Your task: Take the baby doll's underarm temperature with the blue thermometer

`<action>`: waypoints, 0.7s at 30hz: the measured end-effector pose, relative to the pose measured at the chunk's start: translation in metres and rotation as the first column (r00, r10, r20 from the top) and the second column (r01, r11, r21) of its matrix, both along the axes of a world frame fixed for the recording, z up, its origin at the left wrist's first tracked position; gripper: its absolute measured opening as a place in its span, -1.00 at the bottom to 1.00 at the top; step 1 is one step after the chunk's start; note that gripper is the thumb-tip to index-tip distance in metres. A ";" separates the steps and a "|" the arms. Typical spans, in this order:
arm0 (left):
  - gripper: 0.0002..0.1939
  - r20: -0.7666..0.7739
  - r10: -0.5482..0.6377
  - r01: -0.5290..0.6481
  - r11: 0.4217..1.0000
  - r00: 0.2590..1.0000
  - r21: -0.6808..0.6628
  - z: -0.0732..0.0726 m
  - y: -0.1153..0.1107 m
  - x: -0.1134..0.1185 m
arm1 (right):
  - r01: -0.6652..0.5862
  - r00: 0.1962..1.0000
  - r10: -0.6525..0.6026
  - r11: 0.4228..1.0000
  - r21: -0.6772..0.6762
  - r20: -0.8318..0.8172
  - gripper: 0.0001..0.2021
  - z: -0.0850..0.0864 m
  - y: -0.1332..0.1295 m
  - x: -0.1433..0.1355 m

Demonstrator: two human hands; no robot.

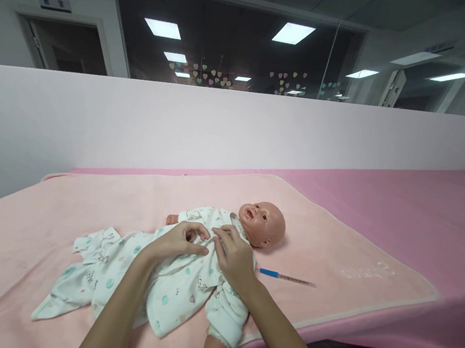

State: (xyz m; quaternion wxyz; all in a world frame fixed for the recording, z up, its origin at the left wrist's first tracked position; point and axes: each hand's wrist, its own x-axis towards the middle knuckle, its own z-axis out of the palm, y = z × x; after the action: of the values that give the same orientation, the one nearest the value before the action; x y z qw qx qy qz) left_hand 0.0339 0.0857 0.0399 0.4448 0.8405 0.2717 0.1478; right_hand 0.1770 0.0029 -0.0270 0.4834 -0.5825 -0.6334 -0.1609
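Observation:
A bald baby doll point(262, 223) lies on its back, its head toward the right. It wears a white baby shirt point(184, 289) printed with green dots and small animals. Over the shirt's chest, my left hand point(182, 240) is curved, with a gap between thumb and fingers; its tips rest at the cloth. Close beside it, my right hand point(236, 256) has its bent fingers closed on the front of the shirt near the neck. Matching patterned pants point(107, 263) stretch to the left. The cloth between my fingertips is partly hidden.
A blue-ended thermometer-like stick point(283, 277) lies right of the doll. Under everything is a peach blanket point(347, 239) on a pink table cover point(422, 220). Behind stands a low white partition point(220, 133), with a dark window point(240, 45) beyond. The table's front edge is near my right forearm.

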 end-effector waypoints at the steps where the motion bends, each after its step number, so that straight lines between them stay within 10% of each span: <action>1: -0.70 0.017 0.007 -0.007 1.000 1.000 0.013 -0.002 -0.001 0.000 | -0.001 1.000 0.001 1.000 -0.002 -0.011 -0.76 0.000 0.000 0.000; 21: -0.72 0.116 0.147 -0.162 0.978 0.982 0.130 -0.008 -0.005 -0.002 | -0.059 0.983 0.066 0.997 0.040 -0.173 -0.88 0.003 0.001 -0.001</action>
State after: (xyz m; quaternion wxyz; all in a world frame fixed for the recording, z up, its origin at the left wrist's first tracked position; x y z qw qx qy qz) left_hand 0.0321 0.0804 0.0317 0.3862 0.8368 0.3014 0.2445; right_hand 0.1755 0.0042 -0.0244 0.5519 -0.5656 -0.6037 -0.1052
